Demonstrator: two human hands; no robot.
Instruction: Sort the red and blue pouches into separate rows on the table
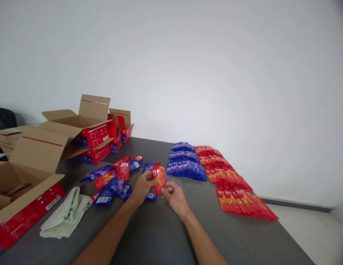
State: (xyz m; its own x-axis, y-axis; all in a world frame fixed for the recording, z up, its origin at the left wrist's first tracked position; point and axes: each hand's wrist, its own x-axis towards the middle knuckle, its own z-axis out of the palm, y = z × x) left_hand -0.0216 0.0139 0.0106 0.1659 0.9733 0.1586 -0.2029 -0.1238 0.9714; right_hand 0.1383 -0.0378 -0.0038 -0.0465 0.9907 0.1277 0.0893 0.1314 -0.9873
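Between my two hands, above the dark table (pixel 157 235), a red pouch (pixel 159 179) with an orange picture stands upright, its front towards me. My left hand (pixel 144 186) pinches its left edge, and my right hand (pixel 173 195) grips the lower right corner. Just left of my hands lies a loose heap of pouches, among them a blue pouch (pixel 120 187) and a red pouch (pixel 123 171) with a barcode. A further blue pouch (pixel 151 197) is partly hidden behind my left hand and the held pouch.
At the right, overlapping rows of blue pouches (pixel 186 169) and red pouches (pixel 243 201) lie fanned out. On the left stand an open carton (pixel 27 213), stacked cartons (pixel 96 136) and smaller cartons (pixel 127 134) behind. A folded pale green cloth (pixel 65 215) lies near the front carton. A white wall rises behind.
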